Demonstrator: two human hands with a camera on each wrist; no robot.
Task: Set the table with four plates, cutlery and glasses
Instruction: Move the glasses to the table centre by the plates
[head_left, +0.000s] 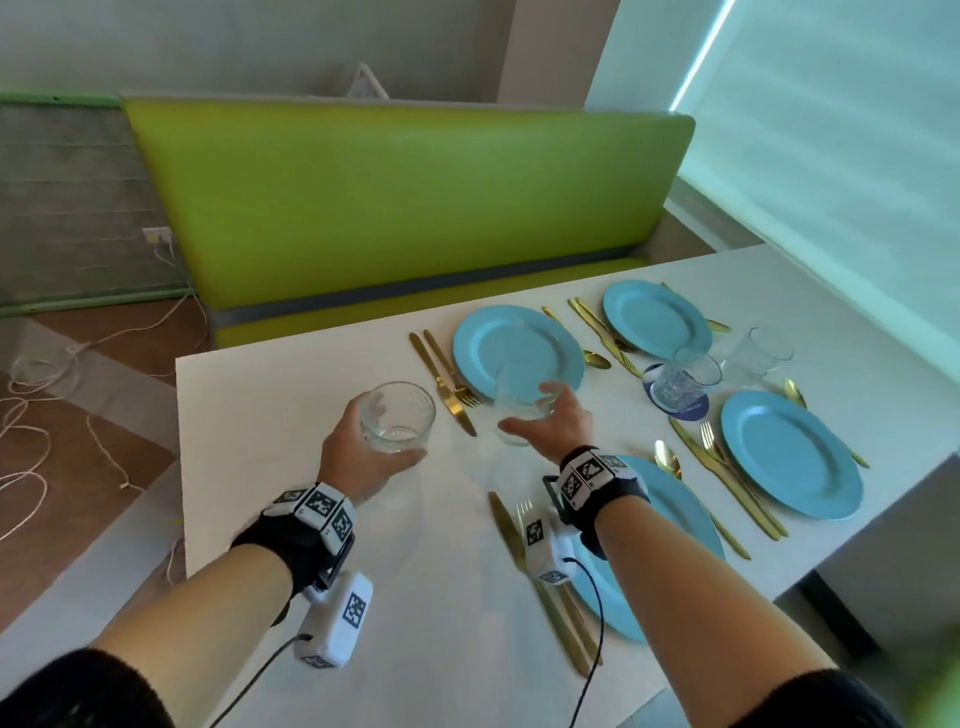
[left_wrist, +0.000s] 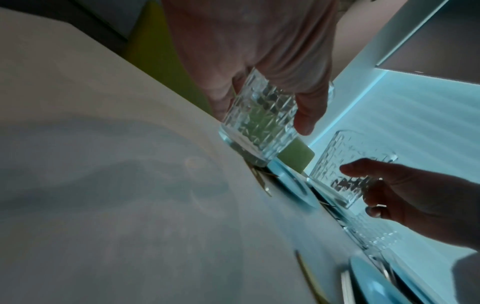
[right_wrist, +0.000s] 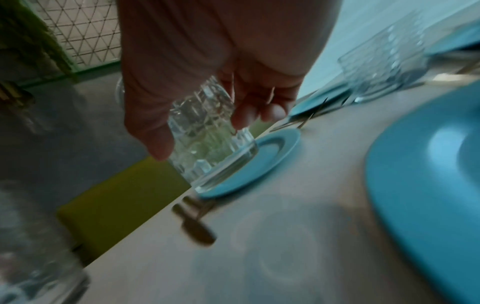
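Four blue plates lie on the white table (head_left: 291, 467), each flanked by gold cutlery; the far-left plate (head_left: 517, 353) is nearest my hands. My left hand (head_left: 363, 447) grips a clear cut-glass tumbler (head_left: 397, 415) above the table's left part, left of a gold knife and fork (head_left: 449, 389). My right hand (head_left: 545, 421) holds a second tumbler (head_left: 522, 405) over the near rim of that plate. The left wrist view shows both tumblers (left_wrist: 259, 119) (left_wrist: 345, 170) off the tabletop. In the right wrist view my fingers curl round the tumbler (right_wrist: 207, 142).
Two more glasses (head_left: 685, 379) (head_left: 761, 356) stand between the right-hand plates, one on a dark blue coaster (head_left: 696, 408). A green bench (head_left: 405, 208) runs behind the table. Cables lie on the floor at left. The nearest plate (head_left: 670, 525) lies under my right forearm.
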